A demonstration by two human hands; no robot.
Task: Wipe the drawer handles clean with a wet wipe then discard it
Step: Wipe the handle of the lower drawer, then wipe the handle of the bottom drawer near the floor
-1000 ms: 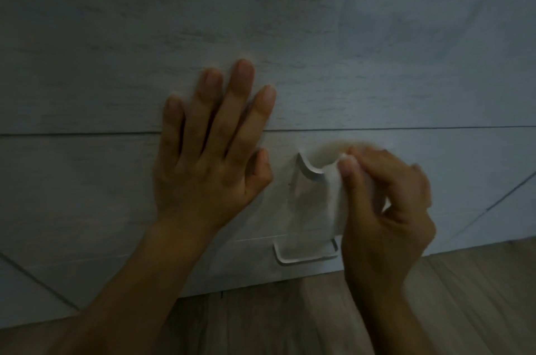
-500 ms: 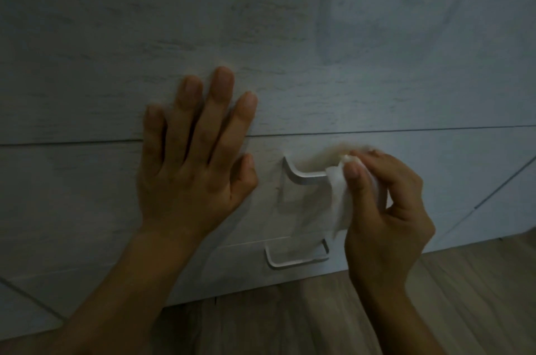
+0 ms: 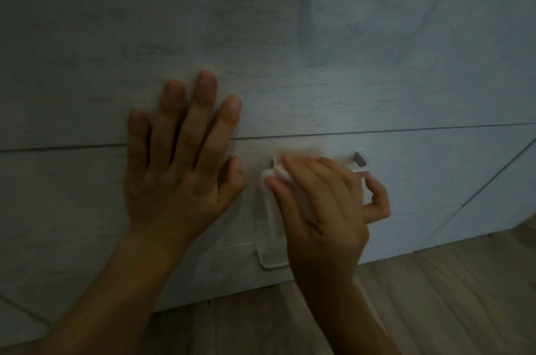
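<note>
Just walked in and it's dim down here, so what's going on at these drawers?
A person is wiping drawer handles. The right hand pinches a wet wipe against the left end of the upper handle, whose right end shows bare. The left hand lies flat on the drawer front beside it. A lower handle sits just below, partly behind the hanging wipe.
</note>
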